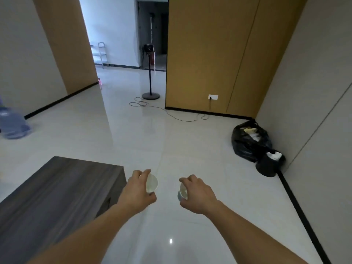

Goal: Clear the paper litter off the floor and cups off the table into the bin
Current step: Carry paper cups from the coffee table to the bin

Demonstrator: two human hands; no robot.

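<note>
Room: pale walls, doorway at far centre opening onto a brighter space.
Floor (171, 140): glossy pale tiles, running from near edge to far doorway.
Wood panels (209, 54): tan cladding on far right wall and again on far left.
Worktop (57, 197): dark grey wood grain, near left, its far right corner just left of the left hand.
Black bag (249, 143): far right, slumped in the corner, open at the top with pale rubbish showing.
Water bottle (13, 122): blue, blurred, at far left edge on the floor.
Bin (268, 166): small, black, right side, touching the near side of the black bag, white paper (274, 155) in its mouth.
Stand (150, 73): thin black pole on a round base, far centre, dark device on top.
Cable (171, 115): loose loops on the floor from the stand's base across to the socket (213, 96).
Left hand (137, 193): held out over the floor, fingers (146, 171) curled round the left cup.
Right hand (198, 195): alongside, slightly apart, fingers (185, 181) curled round the right cup.
Left cup (152, 182): white paper, tipped on its side, mouth facing right.
Right cup (182, 193): white, bluish outside, tilted, mouth facing left and up.
Both cups: off the worktop, well apart from the bin.
</note>
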